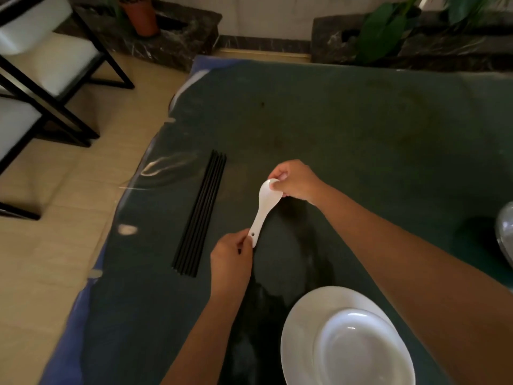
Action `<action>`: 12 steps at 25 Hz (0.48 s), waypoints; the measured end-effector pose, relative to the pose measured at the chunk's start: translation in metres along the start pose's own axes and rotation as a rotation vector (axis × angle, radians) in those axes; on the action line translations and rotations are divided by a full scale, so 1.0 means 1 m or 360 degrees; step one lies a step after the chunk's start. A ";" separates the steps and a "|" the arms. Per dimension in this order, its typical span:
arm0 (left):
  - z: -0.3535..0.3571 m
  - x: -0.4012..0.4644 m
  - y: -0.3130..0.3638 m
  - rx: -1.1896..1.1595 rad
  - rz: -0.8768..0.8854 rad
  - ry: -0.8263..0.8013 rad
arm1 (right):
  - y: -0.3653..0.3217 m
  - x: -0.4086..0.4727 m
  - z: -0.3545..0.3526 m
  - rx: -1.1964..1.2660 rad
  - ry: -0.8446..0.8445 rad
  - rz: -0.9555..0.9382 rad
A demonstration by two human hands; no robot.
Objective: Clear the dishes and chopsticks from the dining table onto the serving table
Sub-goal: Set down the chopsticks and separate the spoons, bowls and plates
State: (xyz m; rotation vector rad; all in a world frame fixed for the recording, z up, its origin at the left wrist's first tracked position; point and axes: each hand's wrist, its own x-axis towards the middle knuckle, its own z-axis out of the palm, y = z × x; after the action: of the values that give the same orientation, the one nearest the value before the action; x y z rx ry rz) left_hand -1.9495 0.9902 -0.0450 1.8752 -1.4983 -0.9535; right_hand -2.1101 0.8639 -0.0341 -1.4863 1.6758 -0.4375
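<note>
Nearest the camera, a stack of white plates [327, 323] sits at the worktop's near edge, a smaller plate [361, 351] lying on a wider one. Just beyond the plates, a white ceramic soup spoon [262, 207] is held above the dark green worktop [361, 129] by both hands. The left hand [231, 259] pinches the handle end, by the small hole, between thumb and fingers. The right hand [295, 179] closes its fingertips on the rim of the spoon's bowl, so the spoon spans the gap between the two hands, with its bowl farther from the plates than its handle. Whether the spoon touches the worktop cannot be told.

To the left of the spoon, a bundle of black chopsticks [201, 215] lies flat on the worktop, side by side and parallel, apart from both hands. To the right of the plates, at the picture's edge, part of a clear glass vessel [505, 232] shows. Off the worktop, far left of the chopsticks, stand black-framed chairs with white cushions [41, 68] on a tan floor. Beyond the worktop's far edge, potted plants [141, 18] stand on dark stone ledges.
</note>
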 end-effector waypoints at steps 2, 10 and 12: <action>0.004 0.001 -0.005 0.0098 0.0092 0.0063 | 0.000 0.008 0.006 -0.0026 -0.0027 -0.0028; 0.018 -0.003 -0.005 0.0143 0.0115 0.0198 | -0.001 0.016 0.009 -0.0134 0.0003 -0.0094; 0.021 -0.004 -0.008 0.0138 0.0088 0.0226 | -0.001 0.016 0.008 -0.0154 0.0024 -0.0101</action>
State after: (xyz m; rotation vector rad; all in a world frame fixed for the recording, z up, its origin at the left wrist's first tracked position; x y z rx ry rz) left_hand -1.9619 0.9964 -0.0629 1.9088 -1.5197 -0.7249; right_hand -2.1025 0.8506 -0.0440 -1.6136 1.6857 -0.4075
